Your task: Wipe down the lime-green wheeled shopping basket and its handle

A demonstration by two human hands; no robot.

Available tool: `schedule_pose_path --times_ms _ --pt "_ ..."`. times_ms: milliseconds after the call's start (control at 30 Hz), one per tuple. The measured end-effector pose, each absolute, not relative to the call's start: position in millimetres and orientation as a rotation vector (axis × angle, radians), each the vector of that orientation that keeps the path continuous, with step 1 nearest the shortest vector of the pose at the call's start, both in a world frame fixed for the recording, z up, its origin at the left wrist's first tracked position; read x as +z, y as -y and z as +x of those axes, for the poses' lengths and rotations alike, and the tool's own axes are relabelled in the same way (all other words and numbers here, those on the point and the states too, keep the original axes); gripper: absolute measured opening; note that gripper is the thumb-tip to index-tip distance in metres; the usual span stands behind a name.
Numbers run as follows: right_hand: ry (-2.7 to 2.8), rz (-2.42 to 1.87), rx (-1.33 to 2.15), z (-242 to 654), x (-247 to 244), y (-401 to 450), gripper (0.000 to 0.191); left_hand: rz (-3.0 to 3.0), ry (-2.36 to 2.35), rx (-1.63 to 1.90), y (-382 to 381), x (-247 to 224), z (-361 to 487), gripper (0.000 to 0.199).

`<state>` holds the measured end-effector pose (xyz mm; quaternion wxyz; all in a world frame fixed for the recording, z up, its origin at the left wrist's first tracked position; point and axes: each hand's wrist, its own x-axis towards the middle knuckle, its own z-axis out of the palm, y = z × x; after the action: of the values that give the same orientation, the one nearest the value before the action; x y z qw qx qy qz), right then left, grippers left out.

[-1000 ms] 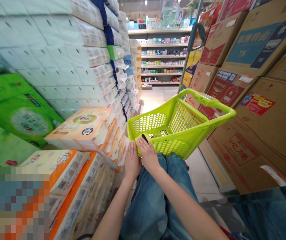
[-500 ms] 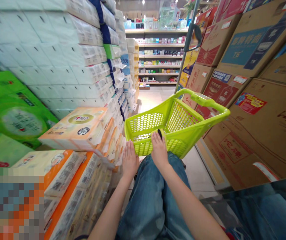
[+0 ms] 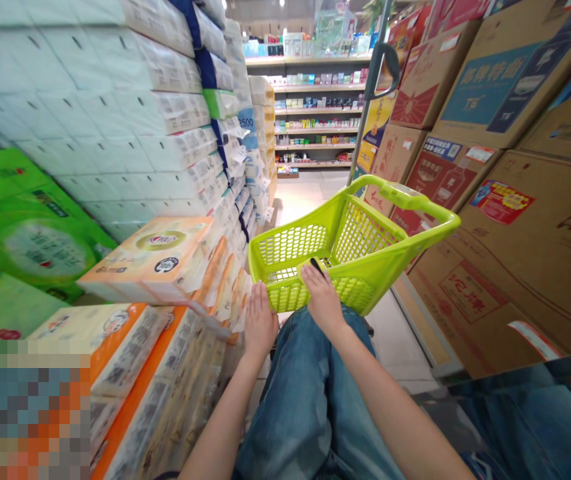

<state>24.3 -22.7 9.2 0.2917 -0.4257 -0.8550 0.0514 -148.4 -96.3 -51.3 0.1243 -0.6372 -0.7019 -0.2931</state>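
Observation:
A lime-green plastic mesh shopping basket on a trolley (image 3: 350, 257) stands in front of me, its long handle reaching forward. My left hand (image 3: 260, 323) lies against the near left rim of the basket, fingers pointing forward. My right hand (image 3: 323, 298) rests on the near rim further right, with a small black grip (image 3: 316, 265) just beyond its fingertips. Nothing is visible inside the basket except the mesh floor. My blue jeans (image 3: 305, 400) fill the space below my forearms.
Tall stacks of wrapped tissue packs (image 3: 165, 160) line the aisle on the left. Large cardboard cartons (image 3: 510, 220) are stacked on the right. A tiled floor (image 3: 305, 200) runs ahead to product shelves (image 3: 315, 100). A metal pole (image 3: 372, 100) rises beyond the basket.
My right hand has shifted rightward along the basket rim since the oldest frame. The basket and aisle view have moved slightly left and closer to the shelves.

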Motion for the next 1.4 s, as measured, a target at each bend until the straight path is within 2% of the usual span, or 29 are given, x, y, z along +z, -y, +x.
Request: schedule_pose_path --times_ms 200,433,600,767,900,1067,1200,1400 --pt "2.141 -1.313 0.084 53 17 3 0.072 -1.861 2.018 -0.862 95 -54 -148 0.083" --pt "2.22 -1.214 0.132 -30 6 33 0.055 -1.833 2.041 -0.881 92 -60 -147 0.082" --pt "2.305 -1.052 0.164 -69 -2 53 0.048 -1.795 2.051 -0.859 92 -64 -150 0.073" --pt "2.351 -0.939 0.222 -35 0 43 0.063 -1.838 2.04 -0.849 94 -58 -149 0.078" --pt "2.256 -1.109 0.173 24 7 20 0.075 -1.845 2.039 -0.871 96 -52 -147 0.08" --pt "2.11 -1.277 0.096 59 11 7 0.077 -1.826 2.049 -0.923 95 -53 -145 0.08" --pt "2.132 -1.245 0.13 18 6 21 0.072 -1.82 2.053 -0.944 93 -57 -145 0.08" --pt "2.277 -1.04 0.266 -63 -3 53 0.056 -1.83 2.048 -0.905 93 -62 -150 0.074"
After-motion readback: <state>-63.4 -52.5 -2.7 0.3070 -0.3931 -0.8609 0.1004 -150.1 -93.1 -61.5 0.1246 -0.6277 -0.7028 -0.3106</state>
